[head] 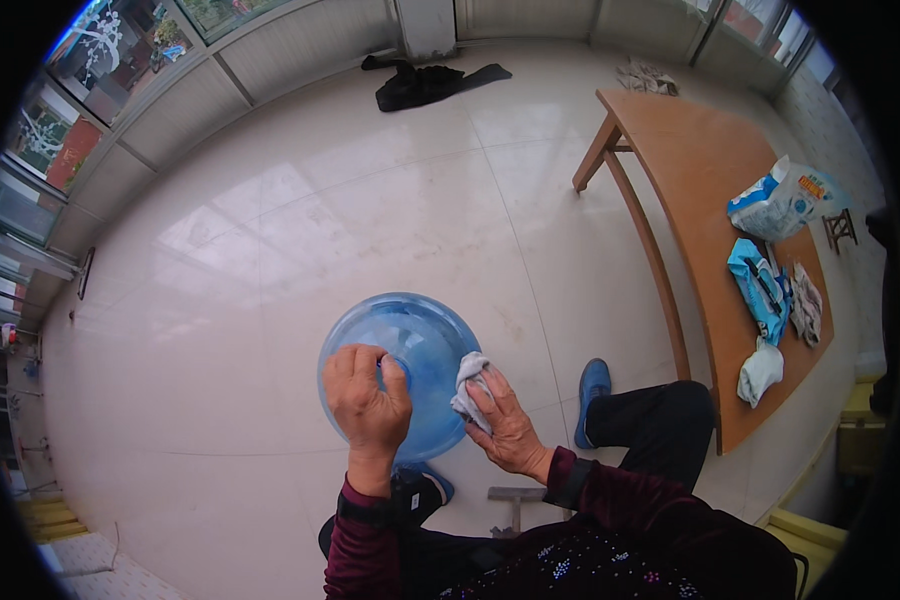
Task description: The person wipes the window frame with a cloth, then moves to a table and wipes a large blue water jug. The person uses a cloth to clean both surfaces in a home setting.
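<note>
A large blue translucent plastic water-cooler bottle stands upright on the floor in front of me, its neck towards the camera. My left hand has its fingers curled around the neck and partly hides it. A crumpled pale grey cloth is in my right hand, at the right side of the bottle's shoulder. Whether the cloth presses on the plastic there is hard to tell from above. My blue shoes rest on the floor on either side, near the bottle.
To my right stands a long wooden table. It bears a plastic bag, a light-blue packet, a white cloth and a patterned cloth. A black garment or cloth lies on the tiled floor by the far wall.
</note>
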`<action>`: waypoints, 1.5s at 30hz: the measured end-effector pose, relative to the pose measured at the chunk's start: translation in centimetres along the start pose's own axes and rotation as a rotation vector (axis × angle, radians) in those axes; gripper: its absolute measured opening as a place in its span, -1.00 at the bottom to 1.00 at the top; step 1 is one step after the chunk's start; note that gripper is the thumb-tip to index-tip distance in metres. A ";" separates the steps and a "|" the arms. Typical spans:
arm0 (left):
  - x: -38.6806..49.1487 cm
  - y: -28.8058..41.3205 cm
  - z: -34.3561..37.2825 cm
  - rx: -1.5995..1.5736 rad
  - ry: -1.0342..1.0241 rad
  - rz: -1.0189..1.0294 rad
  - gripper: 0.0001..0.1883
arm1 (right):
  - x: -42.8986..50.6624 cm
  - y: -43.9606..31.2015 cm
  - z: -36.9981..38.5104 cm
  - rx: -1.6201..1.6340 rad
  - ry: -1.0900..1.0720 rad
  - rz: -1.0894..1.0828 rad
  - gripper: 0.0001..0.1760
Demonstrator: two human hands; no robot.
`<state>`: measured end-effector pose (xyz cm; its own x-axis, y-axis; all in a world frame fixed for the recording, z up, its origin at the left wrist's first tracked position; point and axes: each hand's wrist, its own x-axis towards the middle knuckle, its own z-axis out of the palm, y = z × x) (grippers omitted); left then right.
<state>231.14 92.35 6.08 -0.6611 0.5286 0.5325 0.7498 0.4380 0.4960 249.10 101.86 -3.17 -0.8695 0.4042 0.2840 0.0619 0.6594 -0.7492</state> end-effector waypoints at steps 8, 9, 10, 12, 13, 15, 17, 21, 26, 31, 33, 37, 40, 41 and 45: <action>0.0 -0.2 0.2 0.005 -0.030 -0.012 -0.90 | 11.5 4.7 0.1 0.088 -0.111 -0.132 -0.46; 0.0 -0.2 0.2 0.006 -0.037 -0.009 -0.88 | 13.4 5.0 0.3 0.100 -0.166 -0.173 -0.48; 0.0 -0.2 0.2 0.005 -0.041 -0.007 -0.88 | 15.4 5.3 0.7 0.113 -0.218 -0.217 -0.50; -0.1 -0.3 0.2 -0.006 -0.046 -0.012 -0.88 | 19.0 5.6 1.7 0.101 -0.387 -0.209 -0.50; -0.1 -0.3 0.1 0.004 -0.040 -0.002 -0.89 | 20.1 5.7 2.1 0.109 -0.489 -0.179 -0.49; -0.1 -0.3 0.1 -0.013 -0.035 -0.005 -0.91 | 20.3 5.5 2.4 0.120 -0.482 -0.165 -0.48; -0.1 -0.2 0.0 -0.014 -0.035 0.011 -0.91 | 18.8 5.1 2.0 0.105 -0.368 -0.184 -0.47; -0.1 0.0 -0.2 -0.154 0.003 -0.047 -0.87 | 10.4 2.5 -0.3 -0.003 -0.093 -0.276 -0.36; -0.7 -0.8 0.0 -0.314 -0.002 -0.163 -0.85 | 1.7 -1.5 -0.7 -0.050 -0.121 -0.344 -0.25; -1.2 -2.0 0.7 -0.290 -0.016 -0.135 -0.88 | 4.3 -0.3 1.6 -0.043 -0.036 -0.279 -0.27; -1.1 -1.7 0.8 -0.363 -0.045 -0.170 -0.90 | 7.3 0.3 2.3 -0.009 0.063 -0.268 -0.43; -0.8 -0.6 0.1 -0.264 -0.065 -0.183 -0.84 | 13.9 1.5 2.0 -0.004 -0.106 -0.285 -0.50; -0.9 -0.9 0.4 -0.181 -0.085 -0.163 -0.80 | 16.1 2.0 2.4 0.036 -0.225 -0.010 -0.49; -1.0 -0.8 0.4 -0.161 -0.069 -0.153 -0.80 | 16.1 2.0 2.5 0.054 -0.215 0.056 -0.48; -1.6 -1.5 0.6 -0.135 -0.065 -0.179 -0.77 | 13.8 2.3 3.4 0.014 -0.062 0.140 -0.44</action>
<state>231.07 91.29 4.08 -0.7764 0.4990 0.3850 0.6074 0.4295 0.6682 235.64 106.83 -3.02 -0.8813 0.4515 0.1391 0.1783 0.5905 -0.7871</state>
